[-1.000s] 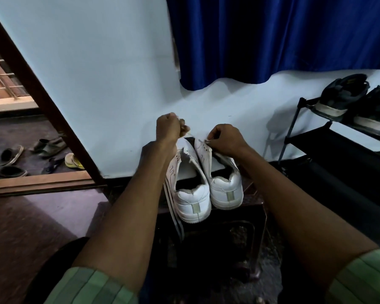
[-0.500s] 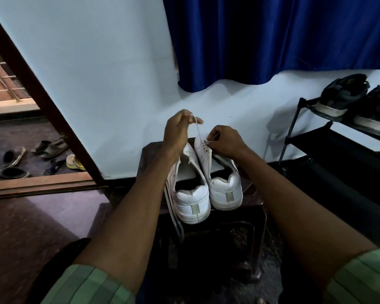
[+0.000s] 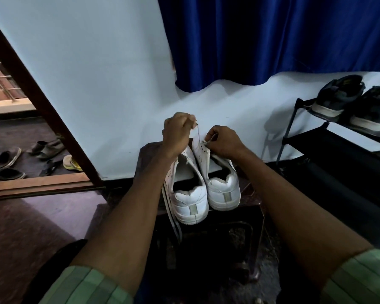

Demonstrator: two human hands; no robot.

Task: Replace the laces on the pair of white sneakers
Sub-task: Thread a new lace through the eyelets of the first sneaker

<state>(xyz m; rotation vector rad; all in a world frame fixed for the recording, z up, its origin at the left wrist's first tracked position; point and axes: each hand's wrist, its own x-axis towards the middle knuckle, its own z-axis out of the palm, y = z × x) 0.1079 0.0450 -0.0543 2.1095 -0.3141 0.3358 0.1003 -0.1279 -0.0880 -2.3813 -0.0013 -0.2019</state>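
White sneakers, pair, heels at near edge of dark stool (image 3: 253, 199): left hand (image 3: 177, 133) pinches lace (image 3: 198, 133) taut above right sneaker (image 3: 217, 174), right hand (image 3: 224, 141) gripping its eyelets; lacing apparently underway, next eyelet needs aimed threading; left sneaker (image 3: 189, 191) alongside.

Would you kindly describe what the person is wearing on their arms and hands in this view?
Both hands, the left hand and the right hand, are bare: no gloves, and no rings or watch can be made out. The forearms are uncovered too. Each arm has a light green sleeve with faint darker stripes, the left sleeve and the right sleeve, which end near the elbows.
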